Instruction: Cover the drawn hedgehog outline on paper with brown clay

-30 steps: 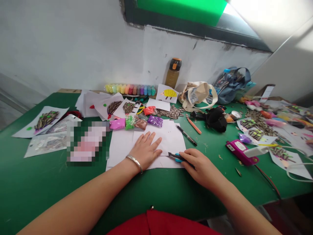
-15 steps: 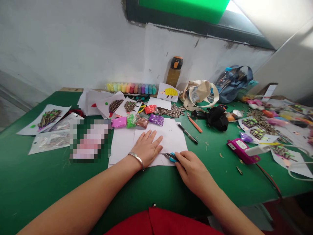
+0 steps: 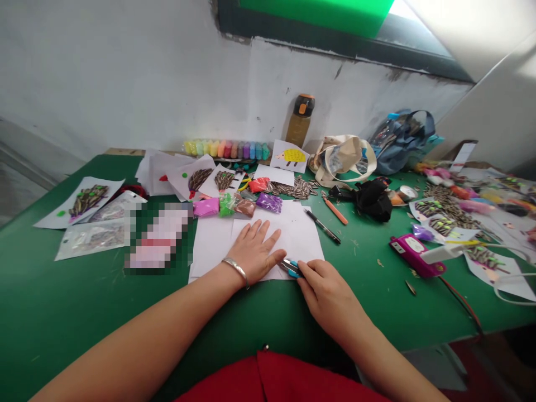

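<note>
1. Nearest: red garment [image 3: 280,382] at btm edge, both forearms out over the green table [image 3: 84,290].
2. R hand [image 3: 324,283] now, closed round a blue-and-black utility knife [image 3: 290,268], low at the R side of the white paper [image 3: 302,237]. Knife points L, tip right by the L thumb; can't tell if they touch.
3. L hand [image 3: 256,254], nothing gripped: palm down, fingers spread, flat on the paper sheets, approx. mid-stack. Silver bracelet [image 3: 235,269] on that wrist.
4. Over to the R: magenta device [image 3: 414,254] w/ white plug-like block. Black pen [image 3: 323,226] at the paper's R edge, coral-handled tool [image 3: 335,211] just beyond.
5. Far edge of paper, clay packets L to R: pink [image 3: 206,207], green [image 3: 226,205], brown [image 3: 244,205], purple [image 3: 269,203].
6. Behind those, red packet [image 3: 259,185] beside a pile of striped seeds [image 3: 300,188]; seed-covered pics [image 3: 200,180] off to the L.
7. Right at the back: yellow hedgehog card [image 3: 290,156], bottle [image 3: 299,125] against the wall, cream bag [image 3: 337,155] to its R.
</note>
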`<state>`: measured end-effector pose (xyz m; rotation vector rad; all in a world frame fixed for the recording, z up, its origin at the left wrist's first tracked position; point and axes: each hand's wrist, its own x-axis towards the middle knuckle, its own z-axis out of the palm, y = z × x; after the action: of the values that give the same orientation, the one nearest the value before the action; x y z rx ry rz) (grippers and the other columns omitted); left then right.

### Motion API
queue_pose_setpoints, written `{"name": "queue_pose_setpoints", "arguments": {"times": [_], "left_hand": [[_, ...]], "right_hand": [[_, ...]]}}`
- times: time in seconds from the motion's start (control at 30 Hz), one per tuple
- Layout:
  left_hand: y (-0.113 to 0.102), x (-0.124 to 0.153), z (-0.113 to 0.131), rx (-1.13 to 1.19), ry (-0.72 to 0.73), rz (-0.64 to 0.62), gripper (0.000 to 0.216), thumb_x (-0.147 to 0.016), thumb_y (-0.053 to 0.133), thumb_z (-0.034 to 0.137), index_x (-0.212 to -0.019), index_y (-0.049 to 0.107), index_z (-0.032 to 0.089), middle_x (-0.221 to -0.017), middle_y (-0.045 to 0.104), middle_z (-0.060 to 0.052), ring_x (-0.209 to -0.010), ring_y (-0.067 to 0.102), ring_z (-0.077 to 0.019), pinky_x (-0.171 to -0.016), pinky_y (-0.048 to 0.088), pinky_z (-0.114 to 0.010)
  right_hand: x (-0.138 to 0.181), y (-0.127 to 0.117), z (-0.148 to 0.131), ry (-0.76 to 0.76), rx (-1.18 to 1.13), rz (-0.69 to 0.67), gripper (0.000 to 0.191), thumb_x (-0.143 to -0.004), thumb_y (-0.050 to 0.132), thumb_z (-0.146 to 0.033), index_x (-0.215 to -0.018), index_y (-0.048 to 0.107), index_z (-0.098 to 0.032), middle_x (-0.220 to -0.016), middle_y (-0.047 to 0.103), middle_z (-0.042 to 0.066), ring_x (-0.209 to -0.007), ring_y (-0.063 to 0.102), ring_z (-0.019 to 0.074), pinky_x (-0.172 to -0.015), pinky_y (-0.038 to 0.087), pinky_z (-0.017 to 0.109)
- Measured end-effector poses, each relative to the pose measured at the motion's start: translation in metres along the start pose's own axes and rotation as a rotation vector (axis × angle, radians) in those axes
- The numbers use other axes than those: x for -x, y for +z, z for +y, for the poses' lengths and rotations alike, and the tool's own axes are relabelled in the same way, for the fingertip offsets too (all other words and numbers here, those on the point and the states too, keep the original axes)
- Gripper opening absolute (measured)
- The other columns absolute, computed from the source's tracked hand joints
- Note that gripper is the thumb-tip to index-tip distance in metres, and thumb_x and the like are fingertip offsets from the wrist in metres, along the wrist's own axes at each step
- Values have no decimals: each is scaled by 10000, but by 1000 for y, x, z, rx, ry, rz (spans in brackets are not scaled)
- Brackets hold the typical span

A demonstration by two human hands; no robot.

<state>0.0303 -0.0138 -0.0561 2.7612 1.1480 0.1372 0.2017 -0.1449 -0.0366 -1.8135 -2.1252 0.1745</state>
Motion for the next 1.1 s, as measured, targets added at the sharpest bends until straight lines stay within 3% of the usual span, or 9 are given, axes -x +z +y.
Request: {"name": "queue_pose_setpoints", "arguments": {"times": [0.5, 1.1], "left_hand": [[-9, -1, 4, 20, -48, -132, 742, -914, 110, 690, -1495, 295, 269, -1577, 201, -141, -1458, 99, -322, -1142, 70, -554], [-12, -4, 4, 108, -76, -180, 723, -924, 102, 671, -1488, 313, 272, -1586, 182, -115, -1461, 86, -316, -1138, 52, -557]], "right_hand": [[-2, 8, -13, -41, 17, 44, 313, -944, 459, -167, -1219, 593, -100, -943, 593, 120, -878, 544, 227, -807, 505, 387], [-14, 13, -31, -103, 36, 29, 313, -917, 470, -123, -1203, 593, -93, -939, 590, 124, -896, 544, 239, -815, 498, 390]]}}
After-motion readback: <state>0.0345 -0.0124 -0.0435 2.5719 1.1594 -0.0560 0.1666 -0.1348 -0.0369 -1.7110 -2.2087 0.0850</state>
